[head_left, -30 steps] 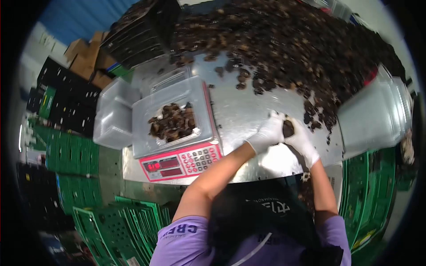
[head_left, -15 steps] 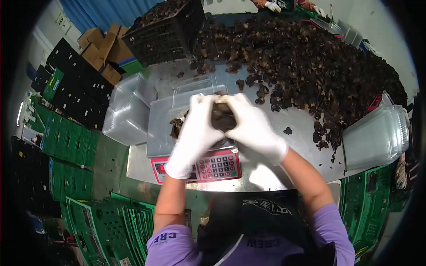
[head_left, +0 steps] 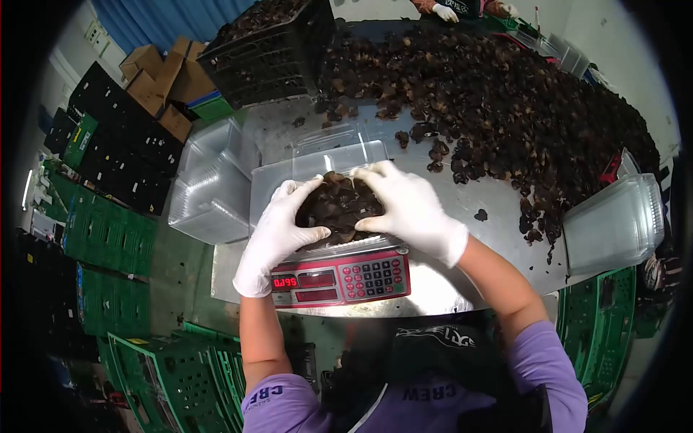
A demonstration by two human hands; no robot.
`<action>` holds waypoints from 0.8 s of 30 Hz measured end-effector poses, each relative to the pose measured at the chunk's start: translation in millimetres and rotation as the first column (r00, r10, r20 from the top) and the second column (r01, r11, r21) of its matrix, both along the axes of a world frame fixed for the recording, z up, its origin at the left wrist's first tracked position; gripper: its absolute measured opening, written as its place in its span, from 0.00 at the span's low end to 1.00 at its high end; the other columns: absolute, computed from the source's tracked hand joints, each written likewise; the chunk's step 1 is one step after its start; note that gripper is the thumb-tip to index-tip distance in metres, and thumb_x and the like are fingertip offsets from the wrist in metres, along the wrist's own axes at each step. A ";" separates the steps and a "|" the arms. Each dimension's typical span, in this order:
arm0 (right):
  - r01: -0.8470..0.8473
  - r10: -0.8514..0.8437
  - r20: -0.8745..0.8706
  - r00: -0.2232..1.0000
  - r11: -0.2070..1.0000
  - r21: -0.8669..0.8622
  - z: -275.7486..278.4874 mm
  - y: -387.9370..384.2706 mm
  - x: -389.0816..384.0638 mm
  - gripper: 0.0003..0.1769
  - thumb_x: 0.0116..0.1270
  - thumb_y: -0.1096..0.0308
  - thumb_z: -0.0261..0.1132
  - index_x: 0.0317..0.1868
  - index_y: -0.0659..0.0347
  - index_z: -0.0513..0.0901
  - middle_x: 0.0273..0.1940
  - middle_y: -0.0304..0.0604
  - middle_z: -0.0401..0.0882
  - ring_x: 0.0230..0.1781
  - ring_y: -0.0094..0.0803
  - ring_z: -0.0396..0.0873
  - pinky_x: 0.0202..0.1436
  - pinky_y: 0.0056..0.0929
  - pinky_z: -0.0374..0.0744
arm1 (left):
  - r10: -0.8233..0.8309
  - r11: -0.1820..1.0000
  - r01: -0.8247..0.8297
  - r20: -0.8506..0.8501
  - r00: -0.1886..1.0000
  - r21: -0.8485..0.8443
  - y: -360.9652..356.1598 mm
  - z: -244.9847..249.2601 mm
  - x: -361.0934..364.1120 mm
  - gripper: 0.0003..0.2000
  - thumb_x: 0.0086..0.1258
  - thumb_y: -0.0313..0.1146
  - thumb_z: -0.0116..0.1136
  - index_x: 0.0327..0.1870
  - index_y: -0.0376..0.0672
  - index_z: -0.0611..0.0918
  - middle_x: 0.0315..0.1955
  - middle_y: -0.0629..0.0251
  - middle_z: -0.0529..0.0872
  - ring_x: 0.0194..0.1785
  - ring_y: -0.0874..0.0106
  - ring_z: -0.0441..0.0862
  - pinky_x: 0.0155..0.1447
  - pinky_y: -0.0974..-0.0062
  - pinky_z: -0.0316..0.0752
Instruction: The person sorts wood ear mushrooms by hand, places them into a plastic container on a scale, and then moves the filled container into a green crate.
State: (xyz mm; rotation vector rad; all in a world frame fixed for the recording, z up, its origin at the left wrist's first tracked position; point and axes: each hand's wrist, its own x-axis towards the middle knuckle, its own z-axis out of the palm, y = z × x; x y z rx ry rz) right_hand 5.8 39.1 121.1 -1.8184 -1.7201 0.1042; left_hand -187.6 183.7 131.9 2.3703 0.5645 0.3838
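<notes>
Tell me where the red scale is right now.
In the head view, the red scale is mid-frame at the near edge of the metal table, just right of the left-side clear tubs.

Right of the red-framed electronic keypad scale (head_left: 377, 280): mostly bare silver metal tabletop (head_left: 509, 232), passable. Left blocked by nested clear plastic tubs (head_left: 211, 191); far right, by a dark-brown crinkled heap (head_left: 491, 94).

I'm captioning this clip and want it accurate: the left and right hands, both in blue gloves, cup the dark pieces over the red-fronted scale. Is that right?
Not quite: the gloves are white, not blue, as the head view shows. The left hand and right hand do cup the dark pieces over the red-fronted scale.
</notes>
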 end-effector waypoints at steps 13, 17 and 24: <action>0.254 -0.234 -0.322 0.917 0.967 0.020 -44.6 -66.3 23.0 0.25 0.57 0.77 0.70 0.57 0.60 0.81 0.48 0.44 0.80 0.32 0.27 0.77 0.41 0.25 0.79 | 0.416 0.887 -0.302 0.321 0.851 -0.349 30.8 -5.6 -39.1 0.20 0.65 0.23 0.63 0.60 0.36 0.80 0.45 0.68 0.82 0.46 0.78 0.80 0.56 0.80 0.74; 0.305 -0.312 -0.306 0.899 0.950 -0.073 -51.9 -81.4 13.4 0.35 0.59 0.79 0.69 0.68 0.59 0.72 0.43 0.38 0.76 0.30 0.21 0.74 0.37 0.21 0.76 | 0.500 0.810 -0.300 0.327 0.802 -0.504 48.6 -23.3 -29.2 0.30 0.66 0.30 0.63 0.69 0.30 0.70 0.51 0.56 0.82 0.49 0.75 0.81 0.60 0.78 0.73; -0.075 -0.244 -0.931 0.270 0.959 -0.273 -40.3 -71.8 -14.7 0.41 0.68 0.76 0.64 0.77 0.68 0.53 0.44 0.38 0.78 0.37 0.19 0.77 0.40 0.18 0.77 | 0.435 0.529 -0.083 0.186 0.881 -0.845 116.6 -64.0 8.6 0.21 0.71 0.37 0.62 0.60 0.38 0.75 0.53 0.51 0.81 0.55 0.62 0.82 0.60 0.68 0.76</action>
